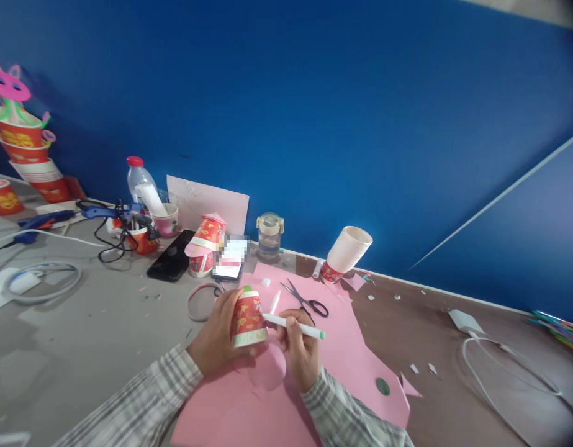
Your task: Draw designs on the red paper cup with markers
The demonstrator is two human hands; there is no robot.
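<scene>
My left hand [221, 332] is closed around a red patterned paper cup [249, 316], held upside down with its pale rim at the bottom. A bit of green shows behind the cup's top edge. In my right hand [300, 351] is a white marker [298, 326] with a green end, its other end at the cup's right side. Under both hands lies a large pink paper sheet [342, 372], with a rounded pink piece [270, 367] on it. Black-handled scissors [309, 302] rest partly open just beyond my right hand, beside a white pointed object [275, 302].
Behind stand a decorated cup figure [207, 239], two phones [172, 256], a lidded jar [270, 236] and a tilted stack of paper cups [349, 251]. Glue guns [44, 225] and cords lie left. A white cable [482, 397] and paper scraps are on the right.
</scene>
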